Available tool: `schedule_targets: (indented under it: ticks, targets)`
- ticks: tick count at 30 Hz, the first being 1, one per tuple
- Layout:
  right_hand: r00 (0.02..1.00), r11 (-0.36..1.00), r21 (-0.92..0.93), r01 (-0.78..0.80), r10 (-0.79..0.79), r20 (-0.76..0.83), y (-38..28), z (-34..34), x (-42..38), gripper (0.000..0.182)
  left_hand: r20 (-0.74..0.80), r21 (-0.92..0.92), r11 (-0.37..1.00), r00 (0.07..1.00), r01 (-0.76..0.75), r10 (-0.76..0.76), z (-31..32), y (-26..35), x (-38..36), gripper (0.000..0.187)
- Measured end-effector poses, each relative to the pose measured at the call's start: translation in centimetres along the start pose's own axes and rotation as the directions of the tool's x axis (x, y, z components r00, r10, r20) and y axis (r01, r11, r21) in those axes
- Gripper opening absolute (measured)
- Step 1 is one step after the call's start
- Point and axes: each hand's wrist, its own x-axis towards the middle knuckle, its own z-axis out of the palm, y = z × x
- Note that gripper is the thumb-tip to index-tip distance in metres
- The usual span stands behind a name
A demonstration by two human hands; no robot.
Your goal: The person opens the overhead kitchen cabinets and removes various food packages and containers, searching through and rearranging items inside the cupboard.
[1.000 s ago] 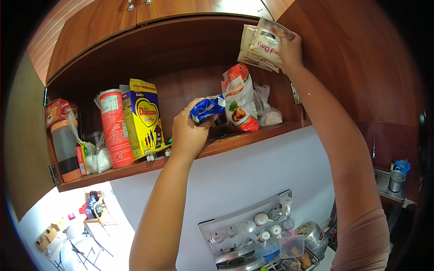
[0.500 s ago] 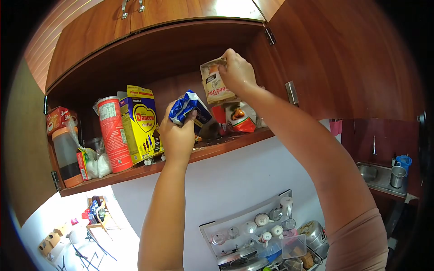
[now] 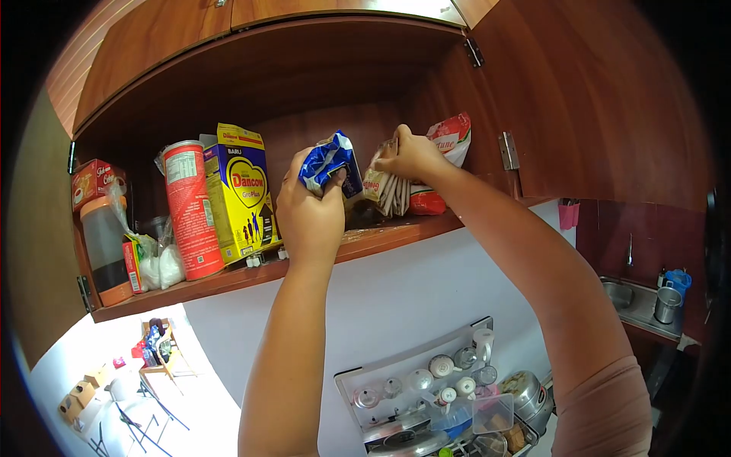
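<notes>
High in front of a wooden cupboard, my left hand [image 3: 308,213] is closed around a crumpled blue-and-white packet [image 3: 326,166]. To its right, my right hand [image 3: 415,158] grips a bundle of Good Day coffee sachets [image 3: 392,194] by the top, their edges fanned downward just over the shelf [image 3: 358,242]. Behind that hand stands a red-and-white bag [image 3: 454,139], partly covered by the wrist. Left of the blue packet is a yellow-and-purple Dancow box [image 3: 242,206], with a tall red canister [image 3: 190,221] beside it.
At the shelf's left end are a jar with an orange base [image 3: 106,255], a red box [image 3: 97,181] and small bags of white powder [image 3: 169,266]. An open cupboard door [image 3: 594,107] stands at right. Below hangs a dish rack [image 3: 358,381] with cups; a sink [image 3: 620,293] lies far right.
My right hand has lowered the sachets toward the shelf, turning them edge-on. My left hand has shifted slightly right with the blue packet. The red-and-white bag now shows more.
</notes>
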Motion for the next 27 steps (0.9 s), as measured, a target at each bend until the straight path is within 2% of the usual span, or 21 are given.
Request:
schedule_targets:
  ticks: [4,8,13,16,21,22,24,25,27]
  targets:
    - [0.996,0.996,-0.026,0.084,-0.083,0.04,0.3,-0.2,-0.3,0.066,0.026,0.044,0.999,0.999,0.025,-0.026,-0.1,0.4,-0.2,0.029]
    - [0.985,0.979,-0.119,0.166,-0.158,0.073,1.1,-0.5,0.2,0.066,0.048,0.06,0.998,0.999,0.021,-0.024,-0.1,0.3,-0.2,0.03]
    - [0.992,0.979,-0.169,0.117,-0.106,0.072,4.0,-0.8,1.4,0.065,0.085,0.029,0.999,0.996,0.022,-0.025,0.1,-0.2,-0.1,0.031]
    - [0.993,0.99,-0.137,0.026,-0.01,0.114,4.6,-0.7,2.1,0.061,0.128,-0.001,1.0,0.992,0.021,-0.021,0.1,0.0,-0.2,0.031]
    - [0.981,0.988,-0.157,0.003,0.027,0.192,4.0,-0.4,1.7,0.058,0.171,0.026,1.0,0.985,0.013,-0.017,0.0,0.5,-0.1,0.03]
    - [0.995,0.959,-0.27,0.087,-0.069,0.074,3.7,0.0,1.3,0.06,0.174,0.027,1.0,0.985,0.011,-0.016,0.0,0.6,-0.2,0.03]
    - [0.947,0.841,-0.506,0.194,-0.294,-0.127,2.5,0.5,0.2,0.066,0.17,0.041,0.999,0.985,0.0,-0.007,0.0,0.7,-0.2,0.03]
    - [0.947,0.841,-0.505,0.194,-0.296,-0.129,1.6,0.2,-0.6,0.066,0.163,0.049,0.999,0.987,-0.004,-0.004,-0.1,0.7,-0.2,0.03]
    - [0.897,0.849,-0.306,0.43,-0.441,0.038,0.0,-1.0,-1.8,0.064,0.165,0.041,0.999,0.986,0.002,-0.009,-0.2,0.8,-0.1,0.031]
